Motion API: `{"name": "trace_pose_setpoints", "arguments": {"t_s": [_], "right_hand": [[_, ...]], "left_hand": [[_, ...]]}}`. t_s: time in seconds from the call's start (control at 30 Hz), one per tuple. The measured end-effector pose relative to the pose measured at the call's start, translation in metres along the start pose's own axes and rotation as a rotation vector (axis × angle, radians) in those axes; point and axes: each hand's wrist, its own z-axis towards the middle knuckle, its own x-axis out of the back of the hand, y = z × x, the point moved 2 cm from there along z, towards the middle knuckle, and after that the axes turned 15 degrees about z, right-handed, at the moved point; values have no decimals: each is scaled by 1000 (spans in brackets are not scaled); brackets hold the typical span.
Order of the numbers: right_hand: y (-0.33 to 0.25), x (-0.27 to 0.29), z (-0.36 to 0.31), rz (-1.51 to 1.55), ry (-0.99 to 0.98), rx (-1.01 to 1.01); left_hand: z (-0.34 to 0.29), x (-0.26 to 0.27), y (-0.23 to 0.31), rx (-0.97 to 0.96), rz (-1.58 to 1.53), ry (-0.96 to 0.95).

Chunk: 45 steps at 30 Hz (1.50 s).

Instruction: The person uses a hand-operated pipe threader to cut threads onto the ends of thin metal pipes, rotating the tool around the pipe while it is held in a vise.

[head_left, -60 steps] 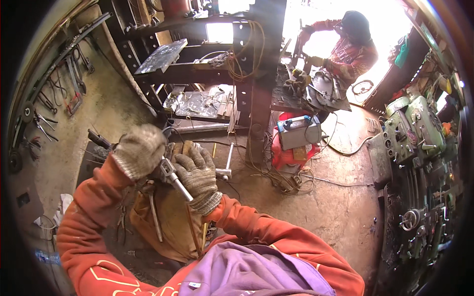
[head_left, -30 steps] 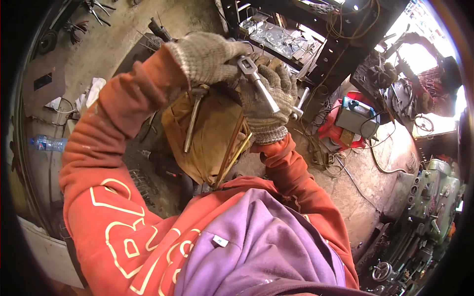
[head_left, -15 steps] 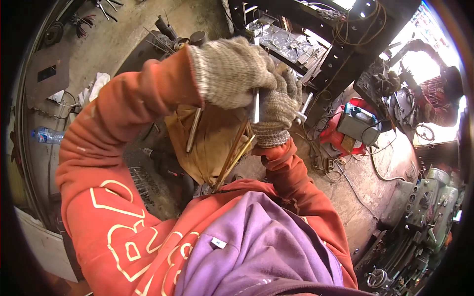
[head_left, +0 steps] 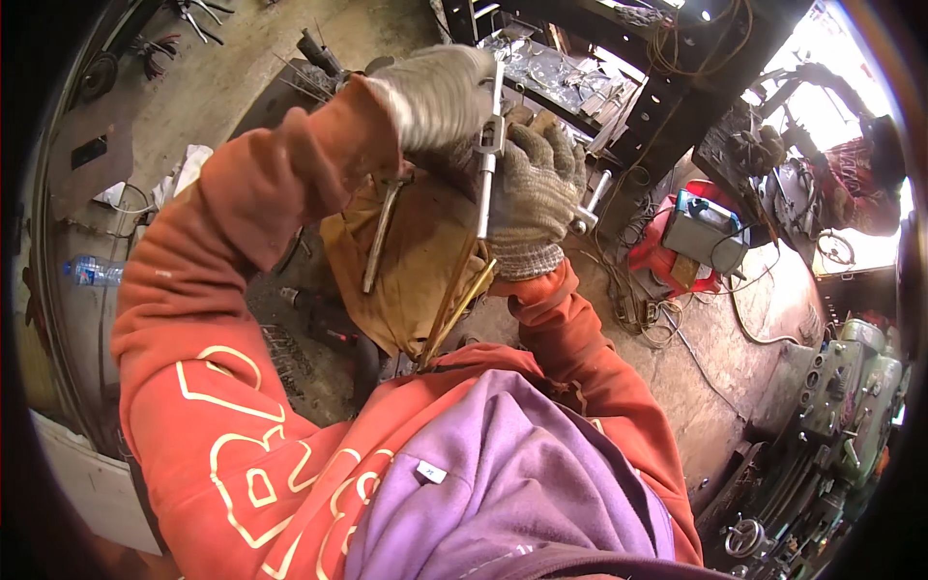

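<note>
A metal tap wrench (head_left: 491, 143) with a slotted middle and two long handles stands steeply between my gloved hands. My left hand (head_left: 440, 97), blurred by motion, is beside its upper handle; its fingers are hidden, and I cannot tell if it grips the tool. My right hand (head_left: 536, 188) is behind and right of the lower handle, its fingers bent over something that I cannot make out. Below the hands hangs a tan cloth (head_left: 372, 280). A metal rod (head_left: 382, 237) crosses the cloth, and a T-shaped metal handle (head_left: 592, 205) sticks out right of my right hand.
A dark steel rack (head_left: 667, 116) with a cluttered shelf stands at the far side. Right of me are a red-and-grey machine (head_left: 701, 237) with cables on the floor and a green machine (head_left: 846, 401). A plastic bottle (head_left: 94, 270) lies at the left, pliers (head_left: 201, 17) at far left.
My left hand has moved up and left, away from my right hand. The tap wrench has turned, and its slotted middle now shows. The right hand's fingers are less covered.
</note>
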Motion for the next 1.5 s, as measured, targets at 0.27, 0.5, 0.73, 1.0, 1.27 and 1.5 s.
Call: {"name": "trace_pose_setpoints", "arguments": {"t_s": [0.27,0.5,0.73,1.0,1.27,1.5], "right_hand": [[-1,4,1,38,-22,-31],[-1,-2,-2,64,-1,15],[0,-2,-1,75,40,31],[2,-3,-2,422,14,-247],[18,-10,7,-68,-116,108],[-11,8,55,309,-43,102]], "left_hand": [[-18,17,21,-255,355,18],[-19,22,17,-735,582,433],[9,5,7,26,202,-30],[-19,37,37,-517,463,-141],[-21,5,23,-98,473,-98],[-28,50,13,-83,-149,-142]]}}
